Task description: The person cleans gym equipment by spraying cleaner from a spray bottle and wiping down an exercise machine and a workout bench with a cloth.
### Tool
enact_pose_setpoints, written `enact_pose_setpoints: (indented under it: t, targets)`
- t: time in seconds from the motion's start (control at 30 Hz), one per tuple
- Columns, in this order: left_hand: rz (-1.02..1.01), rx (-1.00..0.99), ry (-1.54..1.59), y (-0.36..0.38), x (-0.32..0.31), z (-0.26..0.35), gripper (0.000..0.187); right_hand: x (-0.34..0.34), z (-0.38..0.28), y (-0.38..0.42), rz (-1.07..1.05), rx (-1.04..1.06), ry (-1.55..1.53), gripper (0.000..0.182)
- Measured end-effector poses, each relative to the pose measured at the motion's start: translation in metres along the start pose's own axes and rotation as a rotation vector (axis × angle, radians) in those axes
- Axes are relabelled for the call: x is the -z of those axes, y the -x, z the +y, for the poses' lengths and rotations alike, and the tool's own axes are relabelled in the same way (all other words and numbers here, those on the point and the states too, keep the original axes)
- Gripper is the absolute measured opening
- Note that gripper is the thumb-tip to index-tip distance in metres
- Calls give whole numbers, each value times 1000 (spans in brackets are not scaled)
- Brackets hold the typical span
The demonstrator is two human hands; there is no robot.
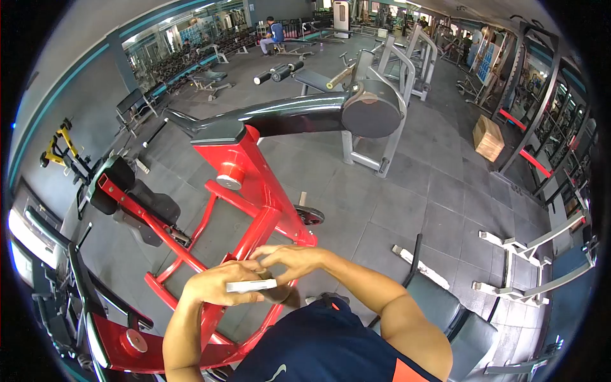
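Note:
My left hand [223, 284] is closed round a flat white object [251, 286], which lies between its thumb and fingers in front of my body. My right hand [294, 260] is just beside it, palm down, with its fingers bent and apart, reaching toward the left hand's fingertips. Whether the two hands touch cannot be made out. Below and beyond both hands stands the red frame [254, 226] of an exercise machine, with a thick black arm [286, 114] across its top.
A black bench [433, 299] is close on my right. Ahead stands a grey machine frame [396, 95], with a wooden box [488, 138] farther right. A person in blue [275, 33] sits far back. White-framed equipment [509, 267] is at the right.

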State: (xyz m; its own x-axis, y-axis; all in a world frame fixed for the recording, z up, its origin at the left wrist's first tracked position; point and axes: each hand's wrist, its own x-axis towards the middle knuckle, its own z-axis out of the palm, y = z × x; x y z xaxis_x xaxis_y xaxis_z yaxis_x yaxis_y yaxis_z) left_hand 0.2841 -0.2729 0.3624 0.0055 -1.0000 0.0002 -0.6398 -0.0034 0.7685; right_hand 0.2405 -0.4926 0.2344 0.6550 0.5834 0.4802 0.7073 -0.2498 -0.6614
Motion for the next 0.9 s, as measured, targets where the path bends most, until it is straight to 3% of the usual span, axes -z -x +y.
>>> enact_pose_setpoints:
  t: [0.07,0.1,0.2,0.23,0.27,0.33,0.4,0.43,0.47,0.5,0.6,0.7,0.8,0.87,0.9]
  targets:
    - [5,71,-36,6,11,12,24,-1,5,-12,-114,-39,-267,44]
    - [5,108,-51,10,17,15,24,7,-9,-18,-152,-80,-352,32]
    - [156,155,-9,24,29,29,21,16,-11,-23,-282,-255,-260,32]
    - [164,132,-62,31,34,27,19,14,-2,-19,-296,-216,-207,37]
    - [138,155,-114,38,40,26,32,15,3,-14,-328,-235,-209,39]
    - [222,219,-208,49,46,31,21,27,4,-12,-402,-265,-228,42]
    - [223,169,-175,57,50,29,28,31,-5,-13,-377,-261,-279,45]
    - [191,191,-135,57,53,30,29,34,-4,-17,-396,-134,-136,44]
    - [157,206,-92,56,56,32,30,37,-7,-23,-403,-142,-185,41]
    - [135,182,-37,54,58,35,29,41,-15,-33,-319,-13,-206,40]
    - [50,74,-12,43,62,31,25,24,-27,-63,27,-72,-1062,47]
    - [-11,163,-77,33,62,29,20,31,-23,-78,-360,-335,-974,40]
    - [114,179,-181,31,60,29,17,57,-18,-86,-480,-263,-112,39]
    - [149,197,-197,35,61,21,12,72,-12,-80,-372,-129,-6,42]
    - [144,229,-174,38,63,23,12,85,-16,-81,-468,-183,21,42]
